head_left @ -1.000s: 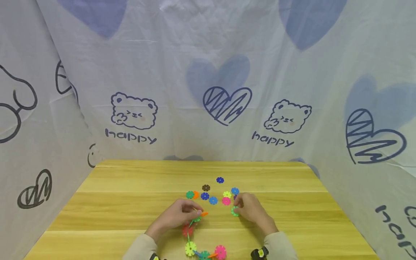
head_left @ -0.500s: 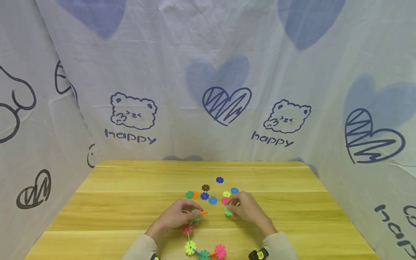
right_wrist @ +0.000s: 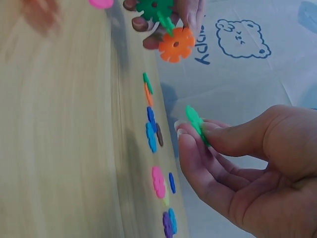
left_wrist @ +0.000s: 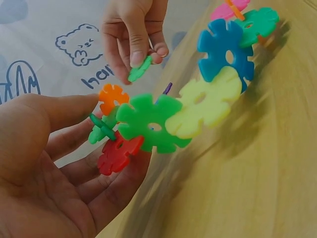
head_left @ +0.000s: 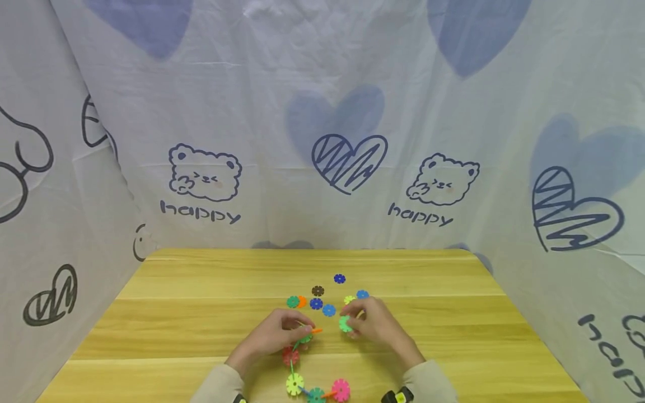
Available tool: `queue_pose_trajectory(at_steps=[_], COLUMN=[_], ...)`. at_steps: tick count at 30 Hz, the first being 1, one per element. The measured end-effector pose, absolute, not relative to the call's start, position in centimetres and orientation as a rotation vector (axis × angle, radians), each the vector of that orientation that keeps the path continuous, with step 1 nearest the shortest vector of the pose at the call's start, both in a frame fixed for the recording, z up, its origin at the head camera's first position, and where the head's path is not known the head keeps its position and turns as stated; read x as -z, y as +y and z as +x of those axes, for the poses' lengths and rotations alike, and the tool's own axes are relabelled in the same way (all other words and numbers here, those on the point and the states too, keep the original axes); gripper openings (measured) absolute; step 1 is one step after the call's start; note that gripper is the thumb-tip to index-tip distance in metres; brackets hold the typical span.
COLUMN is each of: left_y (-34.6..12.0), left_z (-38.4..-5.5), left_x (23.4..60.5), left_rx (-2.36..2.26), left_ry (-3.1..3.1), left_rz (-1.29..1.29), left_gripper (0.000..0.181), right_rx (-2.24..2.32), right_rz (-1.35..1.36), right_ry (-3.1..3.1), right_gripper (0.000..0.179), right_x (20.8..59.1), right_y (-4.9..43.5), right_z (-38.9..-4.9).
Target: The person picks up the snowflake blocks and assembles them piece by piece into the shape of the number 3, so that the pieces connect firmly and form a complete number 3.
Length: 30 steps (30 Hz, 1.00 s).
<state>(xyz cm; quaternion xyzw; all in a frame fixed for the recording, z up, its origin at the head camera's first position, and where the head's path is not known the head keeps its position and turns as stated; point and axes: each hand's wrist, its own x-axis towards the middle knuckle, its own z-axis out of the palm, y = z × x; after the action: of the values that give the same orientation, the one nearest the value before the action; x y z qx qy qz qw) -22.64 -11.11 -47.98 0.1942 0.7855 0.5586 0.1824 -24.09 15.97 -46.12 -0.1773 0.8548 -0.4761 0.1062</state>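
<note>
Across an open gap, left hand (head_left: pixel 272 334) grips disc chain (head_left: pixel 291 381) near its orange end | right hand (head_left: pixel 378 322) pinches green disc (head_left: pixel 344 324) | loose discs (head_left: pixel 329 307) beyond both | farther off, edge of wooden table (head_left: pixel 211 268), then heart-printed curtain (head_left: pixel 274 190)

Chain of notched round plastic discs (head_left: pixel 295 384) slotted together at angles, gripped at one end in my left hand (head_left: pixel 274 334), curving back toward me. Orange notched plastic disc (right_wrist: pixel 177 44) at held end, pink notched plastic disc (head_left: pixel 341 390) at other. Single light-green notched plastic disc (head_left: pixel 345 323) pinched in my right hand (head_left: pixel 377 322), near orange disc, not touching.
</note>
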Motion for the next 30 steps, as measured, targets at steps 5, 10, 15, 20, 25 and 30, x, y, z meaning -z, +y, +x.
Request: queue_pose_trajectory(at_steps=[5, 10, 15, 20, 25, 30], left_y=[-11.0, -10.9, -10.8, -10.8, -10.7, -10.7], left_z=[-22.6, -22.6, -22.4, -22.3, -22.3, -22.2], left_x=[48.0, 48.0, 47.8, 47.7, 47.8, 47.7], left_rx=[-1.568, -1.585, -1.591, -1.587, -1.598, -1.644], left_ry=[2.213, 2.205, 2.206, 2.217, 2.208, 2.161], left_rz=[0.550, 0.540, 0.546, 0.542, 0.527, 0.511], left_gripper=[0.035, 0.035, 0.031, 0.029, 0.027, 0.027], right_rx=[1.452, 1.461, 1.448, 1.471, 1.470, 1.470], right_rz=[-0.546, -0.574, -0.590, -0.617, -0.638, -0.650], right_ry=[2.472, 2.443, 2.432, 2.404, 2.401, 2.393], right_gripper=[0.024, 0.023, 0.024, 0.024, 0.024, 0.025], right_x=[46.0, 45.8, 45.7, 45.6, 45.5, 45.5], right_y=[15.5, 15.1, 14.9, 14.8, 14.6, 14.4], right_z=[-23.9, -23.7, -23.4, -23.3, -23.0, -22.9])
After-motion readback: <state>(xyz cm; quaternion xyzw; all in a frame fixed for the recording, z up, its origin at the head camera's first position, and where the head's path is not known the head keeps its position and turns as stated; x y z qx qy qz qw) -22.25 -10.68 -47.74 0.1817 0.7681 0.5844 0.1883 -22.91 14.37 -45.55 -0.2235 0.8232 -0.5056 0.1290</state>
